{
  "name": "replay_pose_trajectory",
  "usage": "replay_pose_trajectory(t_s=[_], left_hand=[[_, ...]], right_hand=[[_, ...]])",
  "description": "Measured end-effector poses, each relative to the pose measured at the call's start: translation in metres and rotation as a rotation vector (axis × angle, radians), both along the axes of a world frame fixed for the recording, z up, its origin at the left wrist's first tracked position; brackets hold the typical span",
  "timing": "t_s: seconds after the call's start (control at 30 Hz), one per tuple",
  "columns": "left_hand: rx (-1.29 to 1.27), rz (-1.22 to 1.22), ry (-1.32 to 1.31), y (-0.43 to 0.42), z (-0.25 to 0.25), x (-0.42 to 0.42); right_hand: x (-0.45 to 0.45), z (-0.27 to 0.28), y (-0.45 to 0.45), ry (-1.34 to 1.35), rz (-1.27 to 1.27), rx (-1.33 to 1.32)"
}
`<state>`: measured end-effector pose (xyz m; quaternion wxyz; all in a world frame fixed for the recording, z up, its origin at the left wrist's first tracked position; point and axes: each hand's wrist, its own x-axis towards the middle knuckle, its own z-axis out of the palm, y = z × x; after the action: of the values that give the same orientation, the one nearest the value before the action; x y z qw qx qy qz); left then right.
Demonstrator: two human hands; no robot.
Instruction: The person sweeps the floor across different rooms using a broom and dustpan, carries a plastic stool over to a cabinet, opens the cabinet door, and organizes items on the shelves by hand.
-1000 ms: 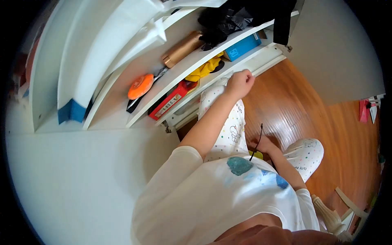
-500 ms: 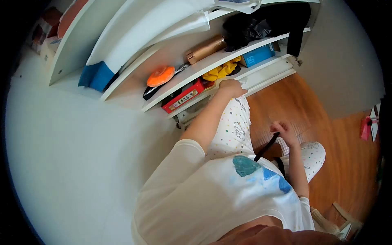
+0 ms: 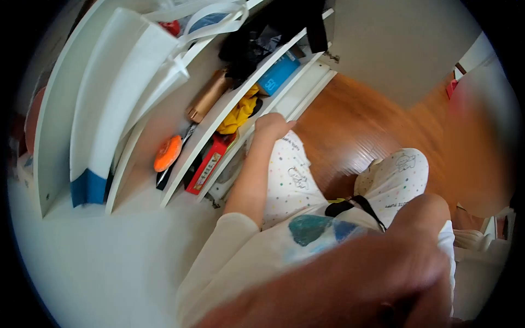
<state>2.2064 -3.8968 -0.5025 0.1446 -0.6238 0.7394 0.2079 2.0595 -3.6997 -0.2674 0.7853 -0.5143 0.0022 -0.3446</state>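
My left hand (image 3: pixel 272 126) is at the knee of my white dotted trousers (image 3: pixel 287 169), beside the cabinet's low front ledge. Its fingers are curled, and whatever lies under them is hidden. My right arm (image 3: pixel 421 218) is bent up close to the camera and smeared by motion; the fingers of that hand cannot be made out. A black strap (image 3: pixel 369 211) lies across my lap, next to a dark item (image 3: pixel 338 208) with a bit of yellow. Closest to my left hand on the shelves are a crumpled yellow cloth (image 3: pixel 239 113) and a red box (image 3: pixel 206 165).
The white cabinet shelf (image 3: pixel 186 164) holds a copper-coloured cylinder (image 3: pixel 208 97), an orange item (image 3: pixel 168 153) and a blue box (image 3: pixel 279 72). Black bags (image 3: pixel 262 38) hang over its edge. A large white bag (image 3: pixel 117 93) stands left. Wooden floor (image 3: pixel 350 120) lies ahead.
My right hand has let go of the black strap and risen towards the camera, where it blurs. The view has swung, shifting the cabinet leftward. My left hand stays by the knee.
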Motion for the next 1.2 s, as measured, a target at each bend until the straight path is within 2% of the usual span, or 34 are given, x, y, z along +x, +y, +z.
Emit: replay_pose_trajectory(t_s=[0.13,0.43,0.5,0.53,0.6,0.63,0.67,0.73,0.8,0.87,0.9,0.93,0.97,1.0,1.07,1.1,1.2], left_hand=[[-0.067,-0.001,-0.016,0.008,-0.009,0.009],[-0.045,0.004,-0.044,0.006,-0.004,0.0],[-0.093,-0.036,0.134,0.007,-0.005,-0.007],[-0.074,-0.077,0.435,0.008,-0.002,-0.01],[-0.129,0.01,0.795,0.002,0.026,-0.03],[-0.348,0.0,0.784,-0.008,0.038,-0.033],[-0.561,-0.01,0.771,-0.025,0.049,-0.033],[-0.9,0.073,0.862,-0.07,0.072,-0.031],[-1.122,0.171,0.592,-0.118,0.075,-0.021],[-1.014,0.321,0.404,-0.161,0.062,-0.009],[-0.993,0.325,0.335,-0.174,0.054,-0.006],[-0.953,0.374,0.315,-0.176,0.056,-0.011],[-0.889,0.487,0.323,-0.179,0.06,-0.016],[-0.819,0.606,0.327,-0.181,0.063,-0.019],[-0.973,0.627,0.306,-0.184,0.06,-0.023],[-1.072,0.6,0.321,-0.184,0.057,-0.024],[-1.106,0.588,0.437,-0.16,0.071,-0.038]], right_hand=[[-0.01,-0.02,-0.007,-0.068,0.103,0.01],[-0.028,-0.045,-0.036,-0.14,0.29,-0.008],[-0.043,-0.053,-0.045,-0.144,0.307,-0.016],[-0.054,-0.059,-0.05,-0.146,0.306,-0.017],[-0.082,-0.074,-0.06,-0.093,0.2,0.019],[-0.095,-0.083,-0.064,-0.038,0.078,0.072],[-0.107,-0.092,-0.068,0.084,-0.188,0.276],[-0.123,-0.139,-0.094,0.311,-0.702,0.319],[-0.141,-0.185,-0.117,0.441,-0.936,0.49],[-0.158,-0.215,-0.124,0.459,-0.924,0.694],[-0.163,-0.212,-0.122,0.446,-0.938,0.705],[-0.168,-0.207,-0.123,0.398,-0.848,0.686],[-0.174,-0.202,-0.125,0.356,-0.758,0.658],[-0.177,-0.201,-0.125,0.355,-0.77,0.653],[-0.178,-0.206,-0.123,0.505,-0.835,0.488],[-0.178,-0.211,-0.123,0.501,-0.831,0.507],[-0.182,-0.224,-0.122,0.54,-0.775,0.511]])
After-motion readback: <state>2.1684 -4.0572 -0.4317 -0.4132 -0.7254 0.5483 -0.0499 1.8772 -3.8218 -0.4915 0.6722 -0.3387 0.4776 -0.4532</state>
